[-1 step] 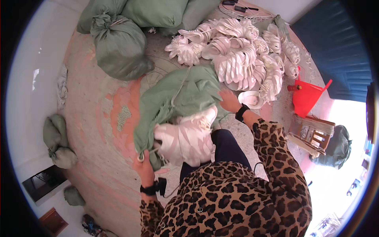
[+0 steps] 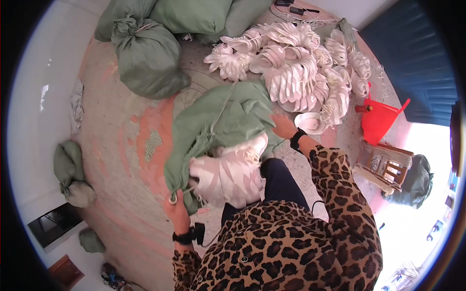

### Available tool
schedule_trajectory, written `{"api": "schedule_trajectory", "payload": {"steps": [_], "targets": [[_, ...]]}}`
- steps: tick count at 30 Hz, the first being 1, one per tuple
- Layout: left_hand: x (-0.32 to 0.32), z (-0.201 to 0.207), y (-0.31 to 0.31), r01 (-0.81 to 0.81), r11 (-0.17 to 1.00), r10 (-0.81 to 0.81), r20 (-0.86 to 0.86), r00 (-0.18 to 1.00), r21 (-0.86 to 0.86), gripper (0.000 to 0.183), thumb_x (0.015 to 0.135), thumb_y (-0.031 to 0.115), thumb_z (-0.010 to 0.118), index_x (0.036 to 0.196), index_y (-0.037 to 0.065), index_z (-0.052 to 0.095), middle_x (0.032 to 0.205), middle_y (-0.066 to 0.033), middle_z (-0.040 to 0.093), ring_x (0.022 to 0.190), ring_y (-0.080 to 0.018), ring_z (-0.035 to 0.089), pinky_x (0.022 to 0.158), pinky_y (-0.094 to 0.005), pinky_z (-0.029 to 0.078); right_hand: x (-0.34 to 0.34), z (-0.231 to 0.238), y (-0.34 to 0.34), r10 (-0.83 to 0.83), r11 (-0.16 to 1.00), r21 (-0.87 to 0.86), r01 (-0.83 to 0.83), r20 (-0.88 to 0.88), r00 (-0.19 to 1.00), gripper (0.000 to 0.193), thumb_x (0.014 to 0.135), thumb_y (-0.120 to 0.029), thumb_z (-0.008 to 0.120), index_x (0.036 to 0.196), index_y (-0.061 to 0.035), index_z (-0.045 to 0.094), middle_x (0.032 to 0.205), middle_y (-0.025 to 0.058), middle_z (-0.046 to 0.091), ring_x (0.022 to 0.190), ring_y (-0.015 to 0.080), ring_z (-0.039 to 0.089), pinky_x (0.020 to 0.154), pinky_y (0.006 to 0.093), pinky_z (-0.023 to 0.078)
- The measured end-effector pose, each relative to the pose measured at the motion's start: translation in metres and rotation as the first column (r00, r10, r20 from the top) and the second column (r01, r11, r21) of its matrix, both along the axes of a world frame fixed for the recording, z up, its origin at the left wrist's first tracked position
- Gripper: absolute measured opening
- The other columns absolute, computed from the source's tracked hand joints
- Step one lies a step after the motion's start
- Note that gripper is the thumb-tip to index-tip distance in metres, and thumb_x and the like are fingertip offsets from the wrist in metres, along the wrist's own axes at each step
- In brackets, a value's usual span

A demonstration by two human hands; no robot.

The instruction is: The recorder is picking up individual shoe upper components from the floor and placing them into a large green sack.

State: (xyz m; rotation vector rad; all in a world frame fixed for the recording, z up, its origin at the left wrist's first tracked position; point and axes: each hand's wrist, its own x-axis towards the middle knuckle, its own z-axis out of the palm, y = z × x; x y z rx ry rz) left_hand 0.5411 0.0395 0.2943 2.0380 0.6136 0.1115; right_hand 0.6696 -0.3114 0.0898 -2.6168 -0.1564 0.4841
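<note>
Since the sack (image 2: 233,109) would likely flop over the bundle (image 2: 228,177), my left hand (image 2: 177,212) clasps its edge; whether my right hand (image 2: 284,127) grips, I can't tell.

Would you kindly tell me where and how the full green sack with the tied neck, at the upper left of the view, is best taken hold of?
I would grip the tied sack by its gathered neck, probably from above and the near side: the neck is narrow and bunched, the body round and bulging, and other green sacks crowd its far side.
</note>
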Motion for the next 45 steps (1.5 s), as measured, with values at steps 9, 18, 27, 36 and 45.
{"api": "schedule_trajectory", "payload": {"steps": [9,18,27,36,45], "targets": [[-0.005,-0.008,0.053,-0.164,0.985,0.158,-0.125,0.979,-0.044,0.012,0.078,0.009,0.053,0.073,-0.002,0.051,0.068,0.0005,0.048,0.062,-0.0075,0.040,0.057,-0.0216,0.035,0.014,-0.084,0.088,0.313,0.882,0.365,-0.300,0.025,0.950,0.043,0.065,-0.009,0.056,0.107,-0.0082,0.047,0.105,0.0144,0.049,0.097,0.0326,0.044,0.083,0.0378,0.038],[0.006,-0.026,0.081,-0.367,0.893,0.337,-0.155,0.929,-0.262,0.009,0.078,0.007,0.054,0.081,-0.001,0.052,0.075,-0.0019,0.052,0.066,-0.0071,0.045,0.060,-0.0225,0.039,0.039,-0.085,0.058,-0.510,0.827,0.374,0.419,0.186,0.840,0.025,0.080,-0.019,0.042,0.098,-0.0021,0.048,0.086,0.0212,0.053,0.085,0.0382,0.048,0.074,0.0403,0.041],[-0.090,-0.100,0.138,0.250,0.966,-0.143,-0.660,0.737,0.069,0.046,0.066,0.029,0.064,0.096,-0.004,0.053,0.072,-0.0193,0.058,0.076,-0.0259,0.057,0.068,-0.0358,0.042,-0.133,-0.040,-0.016,0.157,0.988,0.052,-0.148,-0.352,0.923,0.026,0.083,-0.028,0.039,0.081,-0.0066,0.054,0.077,0.0207,0.054,0.070,0.0334,0.055,0.055,0.0401,0.043],[0.123,0.042,0.060,-0.022,0.676,-0.281,-0.286,0.916,-0.736,0.033,0.081,0.020,0.049,0.108,0.001,0.048,0.103,-0.0079,0.052,0.090,-0.0173,0.052,0.079,-0.0303,0.041,0.050,0.205,-0.030,-0.444,0.182,0.749,0.637,-0.516,0.733,0.023,0.070,-0.011,0.060,0.088,0.0013,0.056,0.079,0.0060,0.058,0.069,0.0139,0.056,0.062,0.0262,0.047],[0.091,0.112,0.082,-0.077,0.609,-0.020,-0.112,0.993,-0.789,0.035,0.084,0.022,0.044,0.109,-0.003,0.045,0.106,-0.0099,0.051,0.096,-0.0214,0.050,0.083,-0.0330,0.040,0.054,0.193,-0.006,-0.463,0.197,0.712,0.674,-0.538,0.704,0.027,0.072,-0.013,0.058,0.092,0.0040,0.052,0.082,0.0071,0.056,0.072,0.0135,0.052,0.063,0.0253,0.042]]}}
